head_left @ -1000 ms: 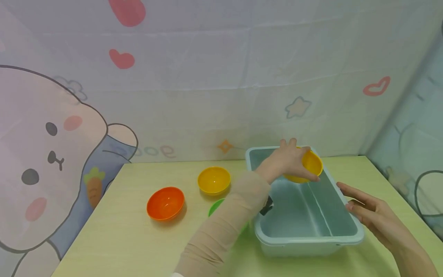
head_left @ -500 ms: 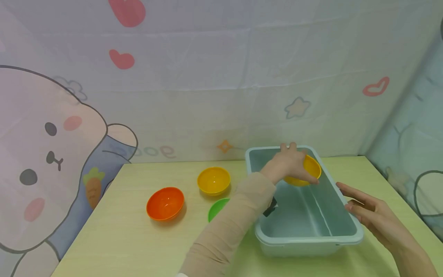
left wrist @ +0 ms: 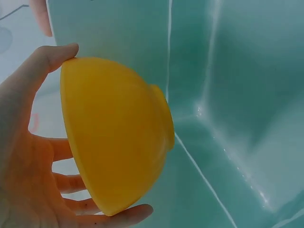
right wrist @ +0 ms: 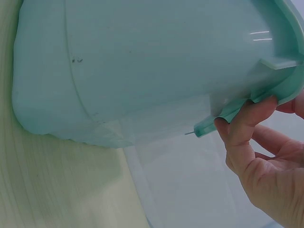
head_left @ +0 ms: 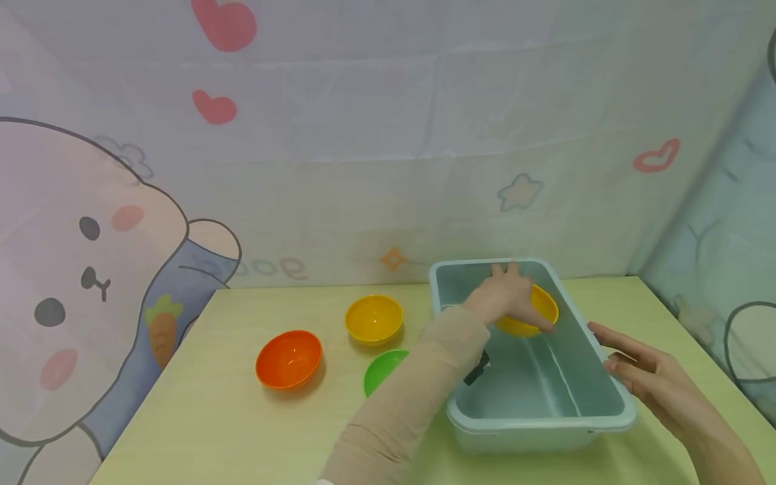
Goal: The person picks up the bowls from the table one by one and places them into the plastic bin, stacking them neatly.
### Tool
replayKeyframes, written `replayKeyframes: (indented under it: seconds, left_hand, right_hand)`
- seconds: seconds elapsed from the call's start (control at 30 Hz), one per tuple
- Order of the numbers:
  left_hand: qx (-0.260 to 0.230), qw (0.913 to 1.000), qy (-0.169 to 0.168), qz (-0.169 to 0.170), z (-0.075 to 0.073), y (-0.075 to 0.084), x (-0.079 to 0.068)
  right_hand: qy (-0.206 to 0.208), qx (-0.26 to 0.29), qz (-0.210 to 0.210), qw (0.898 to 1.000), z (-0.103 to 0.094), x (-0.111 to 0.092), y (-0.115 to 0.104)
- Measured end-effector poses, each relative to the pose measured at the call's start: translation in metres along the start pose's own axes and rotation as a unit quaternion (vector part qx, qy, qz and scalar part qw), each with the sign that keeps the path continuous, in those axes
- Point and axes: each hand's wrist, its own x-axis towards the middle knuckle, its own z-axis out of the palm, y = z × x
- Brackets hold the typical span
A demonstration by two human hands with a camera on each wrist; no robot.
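Note:
My left hand (head_left: 506,296) reaches into the pale blue-green plastic basin (head_left: 539,424) and holds a yellow bowl (head_left: 545,306). In the left wrist view the bowl (left wrist: 114,137) is tilted on its side, its foot towards the basin wall. The thumb lies at one end of the rim, and the fingers spread along the rim to the other end. At the basin's right side, my right hand (head_left: 667,384) touches the outer rim with loosely bent fingers. The right wrist view shows the fingertips (right wrist: 266,105) at the underside of the basin's lip (right wrist: 285,92).
Left of the basin stand an orange bowl (head_left: 289,360), a second yellow bowl (head_left: 374,320) and a green bowl (head_left: 383,369), partly hidden by my left sleeve (head_left: 406,404). They rest on a light wooden table (head_left: 200,404). A printed cloth (head_left: 364,135) hangs behind it.
My left hand has lowered the yellow bowl deeper into the basin, slightly nearer to me. The right hand has stayed at the rim, and the other bowls are where they were.

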Motion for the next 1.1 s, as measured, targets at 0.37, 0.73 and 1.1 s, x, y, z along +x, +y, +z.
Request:
replayKeyframes:
  seconds: [0.37, 0.73, 1.1]
  left_hand:
    - [-0.031, 0.9994, -0.014, -0.008, 0.006, 0.003, 0.004]
    - [-0.061, 0.9975, -0.019, -0.031, 0.015, 0.003, 0.004]
    - [-0.054, 0.9964, -0.032, -0.057, 0.021, 0.007, 0.008]
  right_hand:
    - [-0.001, -0.004, -0.003, 1.0, 0.0, -0.001, 0.0]
    - [0.005, -0.011, -0.008, 1.0, 0.002, -0.001, -0.001]
    - [0.003, -0.012, -0.003, 1.0, 0.001, 0.0, 0.0]
